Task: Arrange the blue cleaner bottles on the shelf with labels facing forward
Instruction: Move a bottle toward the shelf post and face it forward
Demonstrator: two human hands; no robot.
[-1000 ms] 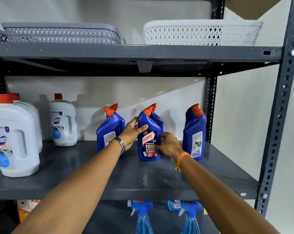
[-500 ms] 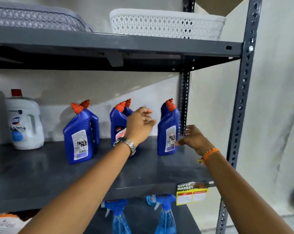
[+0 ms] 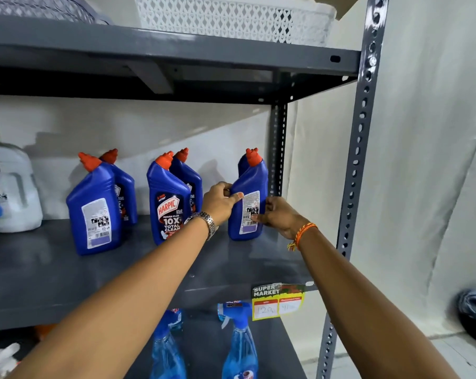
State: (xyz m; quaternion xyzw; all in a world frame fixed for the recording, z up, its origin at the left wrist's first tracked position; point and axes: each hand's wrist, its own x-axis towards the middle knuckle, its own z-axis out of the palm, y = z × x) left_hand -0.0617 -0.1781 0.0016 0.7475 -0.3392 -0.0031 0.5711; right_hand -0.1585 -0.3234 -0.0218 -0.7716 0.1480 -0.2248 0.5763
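Note:
Several blue cleaner bottles with orange caps stand on the grey middle shelf (image 3: 53,272). The right bottle (image 3: 251,181) shows its white back label; my left hand (image 3: 221,202) grips its left side and my right hand (image 3: 276,217) holds its right side and label. The middle bottle (image 3: 167,198) faces forward with its Harpic label, another bottle (image 3: 189,173) behind it. The left bottle (image 3: 93,209) shows its back label, with one more (image 3: 124,187) behind it.
A white jug (image 3: 10,187) stands at the shelf's left. Grey and white baskets (image 3: 217,17) sit on the upper shelf. Blue spray bottles (image 3: 239,348) stand on the lower shelf under a price tag (image 3: 279,300). The rack's post (image 3: 354,187) rises at the right.
My view has swung right. Both hands left the middle bottle, now label forward, and closed around the right bottle.

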